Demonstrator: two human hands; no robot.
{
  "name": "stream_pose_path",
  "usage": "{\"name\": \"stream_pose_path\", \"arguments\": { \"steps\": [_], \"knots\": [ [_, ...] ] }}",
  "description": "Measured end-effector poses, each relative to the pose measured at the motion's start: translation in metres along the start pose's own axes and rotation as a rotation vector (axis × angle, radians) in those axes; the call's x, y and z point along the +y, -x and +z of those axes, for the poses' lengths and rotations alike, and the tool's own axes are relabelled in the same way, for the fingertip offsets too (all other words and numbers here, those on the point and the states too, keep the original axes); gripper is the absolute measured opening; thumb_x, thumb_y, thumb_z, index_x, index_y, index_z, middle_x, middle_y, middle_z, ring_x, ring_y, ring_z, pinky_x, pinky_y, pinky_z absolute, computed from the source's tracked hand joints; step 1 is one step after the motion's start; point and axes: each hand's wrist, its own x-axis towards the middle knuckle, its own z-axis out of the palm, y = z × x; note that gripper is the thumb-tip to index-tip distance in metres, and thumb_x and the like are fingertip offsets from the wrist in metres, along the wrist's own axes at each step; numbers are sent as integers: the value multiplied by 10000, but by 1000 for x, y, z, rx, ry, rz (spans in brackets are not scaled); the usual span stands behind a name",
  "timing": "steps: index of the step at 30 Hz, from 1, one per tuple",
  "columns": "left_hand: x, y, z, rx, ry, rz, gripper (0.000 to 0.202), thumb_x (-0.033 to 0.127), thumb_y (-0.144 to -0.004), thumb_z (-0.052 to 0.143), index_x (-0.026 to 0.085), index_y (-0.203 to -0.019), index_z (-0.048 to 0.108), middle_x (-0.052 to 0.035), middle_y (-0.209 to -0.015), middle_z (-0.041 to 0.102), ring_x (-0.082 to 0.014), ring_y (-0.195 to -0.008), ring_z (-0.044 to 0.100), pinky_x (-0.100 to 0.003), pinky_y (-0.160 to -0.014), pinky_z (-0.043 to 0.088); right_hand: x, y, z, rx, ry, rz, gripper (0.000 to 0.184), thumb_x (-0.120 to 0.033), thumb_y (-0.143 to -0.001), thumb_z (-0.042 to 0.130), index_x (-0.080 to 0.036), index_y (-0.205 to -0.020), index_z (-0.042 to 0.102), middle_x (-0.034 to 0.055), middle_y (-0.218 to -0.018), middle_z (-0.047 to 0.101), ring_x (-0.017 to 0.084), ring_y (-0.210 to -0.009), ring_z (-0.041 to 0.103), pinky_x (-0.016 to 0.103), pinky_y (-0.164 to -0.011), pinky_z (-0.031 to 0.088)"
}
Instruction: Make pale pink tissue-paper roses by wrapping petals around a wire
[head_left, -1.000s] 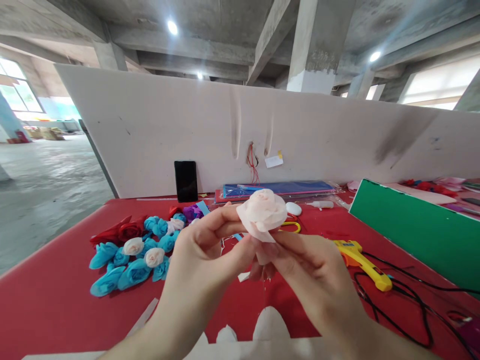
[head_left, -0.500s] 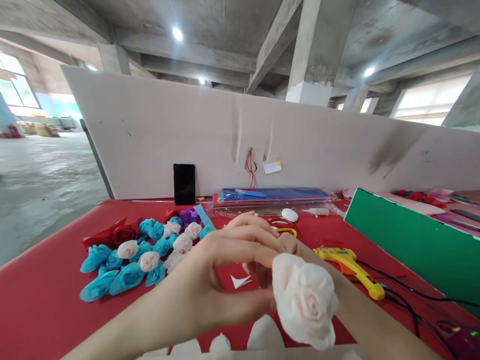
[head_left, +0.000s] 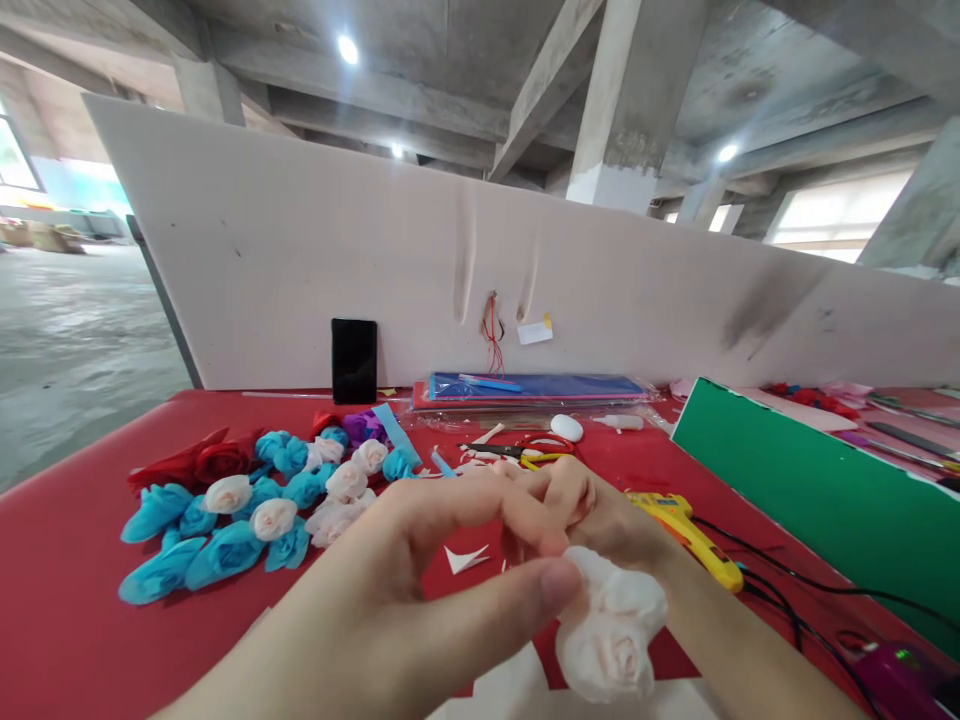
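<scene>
A white paper rose (head_left: 616, 640) with a faint pink centre hangs low in the middle, its bloom facing me and tipped downward. My left hand (head_left: 442, 560) is closed at the rose's upper left edge, thumb and forefinger pinching the base. Just behind, my right hand (head_left: 581, 500) has its fingers curled in at the same base. The left fingers partly cover its fingertips, and the rose's base is hidden between both hands. Below lie white petal-shaped pieces (head_left: 514, 685), and a white pointed scrap (head_left: 465, 560) rests on the red tabletop beyond my left thumb.
Blue, white, red and purple paper flowers (head_left: 232, 540) lie on the left. Scissors (head_left: 517, 453) lie behind my hands among scraps. To the right are a yellow glue gun (head_left: 694, 540) with black cables and a leaning green board (head_left: 810, 510). A phone (head_left: 354, 360) stands against the pale partition.
The rose has tipped downward and moved slightly left. My left thumb has risen onto its edge. The scissors show more fully behind my hands, and the whole view has shifted slightly.
</scene>
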Motion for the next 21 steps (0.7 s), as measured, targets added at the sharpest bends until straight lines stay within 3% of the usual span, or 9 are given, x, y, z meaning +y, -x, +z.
{"name": "stream_pose_path", "arguments": {
  "steps": [5,14,17,21],
  "knots": [
    [2,2,1,59,-28,67,155,299,-837,650,266,-703,720,50,-684,690,-122,-656,654,-142,-624,529,-2,-1,3,9,32,-44,274,-381,-765,715,-213,-551,688,-60,-632,610,103,-680,548,339,-785,478],
    [-3,6,7,44,56,-3,195,345,-836,641,253,-668,678,36,-651,677,-139,-601,641,-178,-560,515,4,-4,0,-18,65,-145,308,-422,-735,733,-224,-511,656,-58,-595,614,120,-729,542,328,-733,476],
    [6,11,13,120,71,-17,197,335,-833,638,256,-659,683,39,-612,643,-135,-568,604,-173,-525,482,3,-5,-5,-46,102,-163,241,-406,-746,723,-247,-569,693,-46,-614,633,130,-731,547,323,-733,484],
    [29,18,22,247,-69,-91,172,306,-860,575,265,-719,666,48,-638,631,-125,-569,585,-159,-544,450,-3,-4,-10,-98,167,-162,249,-421,-798,685,-239,-632,719,-22,-645,662,133,-720,555,329,-772,482]
  ]
}}
